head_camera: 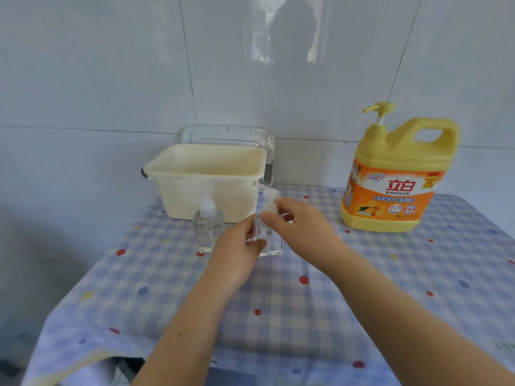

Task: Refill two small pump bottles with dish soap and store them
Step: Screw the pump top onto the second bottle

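One clear pump bottle (274, 247) stood on the worktop (306, 302) before the cream bin (206, 174), at its right corner. The left hand (239, 243) grip clasped the bottle body; the right hand (301, 221) grip pinched its pump head (271, 203). The second pump bottle (207, 229) stood directly before the bin, and the dish soap jug (395, 179) well to the bin's right.

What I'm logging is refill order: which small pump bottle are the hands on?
The bottle nearer the yellow soap jug: the left hand holds its body, the right hand grips its pump. The other bottle stands untouched before the bin.
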A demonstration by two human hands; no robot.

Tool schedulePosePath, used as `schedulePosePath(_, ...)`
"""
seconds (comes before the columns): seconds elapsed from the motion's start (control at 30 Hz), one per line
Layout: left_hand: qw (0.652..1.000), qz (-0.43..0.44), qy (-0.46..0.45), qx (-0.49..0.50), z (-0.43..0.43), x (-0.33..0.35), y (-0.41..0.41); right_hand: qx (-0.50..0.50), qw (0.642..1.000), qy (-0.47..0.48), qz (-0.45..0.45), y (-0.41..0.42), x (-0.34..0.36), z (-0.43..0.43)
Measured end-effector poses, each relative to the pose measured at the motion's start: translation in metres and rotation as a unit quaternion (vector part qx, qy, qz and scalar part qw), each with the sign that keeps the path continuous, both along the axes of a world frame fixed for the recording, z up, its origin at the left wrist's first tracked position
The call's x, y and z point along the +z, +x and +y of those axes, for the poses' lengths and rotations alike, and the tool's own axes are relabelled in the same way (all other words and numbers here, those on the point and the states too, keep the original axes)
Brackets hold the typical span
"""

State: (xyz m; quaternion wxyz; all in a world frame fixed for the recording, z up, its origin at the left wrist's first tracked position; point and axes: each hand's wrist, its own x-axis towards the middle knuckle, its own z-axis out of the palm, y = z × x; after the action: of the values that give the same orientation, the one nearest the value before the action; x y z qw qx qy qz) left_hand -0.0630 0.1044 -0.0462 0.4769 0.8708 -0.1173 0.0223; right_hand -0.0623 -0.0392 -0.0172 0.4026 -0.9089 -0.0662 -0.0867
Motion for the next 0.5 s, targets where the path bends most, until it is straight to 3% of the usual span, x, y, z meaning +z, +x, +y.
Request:
schedulePosePath(0.23, 0.994, -0.049, -0.037, 0.087, 0.020, -0.004, -0.007, 0.001, 0.999, 0.000, 0.038, -0.004, -0.009, -0.002)
schedulePosePath(0.5, 0.960, -0.116, -0.142, 0.214, 0.056, -0.003, -0.015, 0.002, 0.998, 0.024, 0.065, -0.001, -0.015, -0.003)
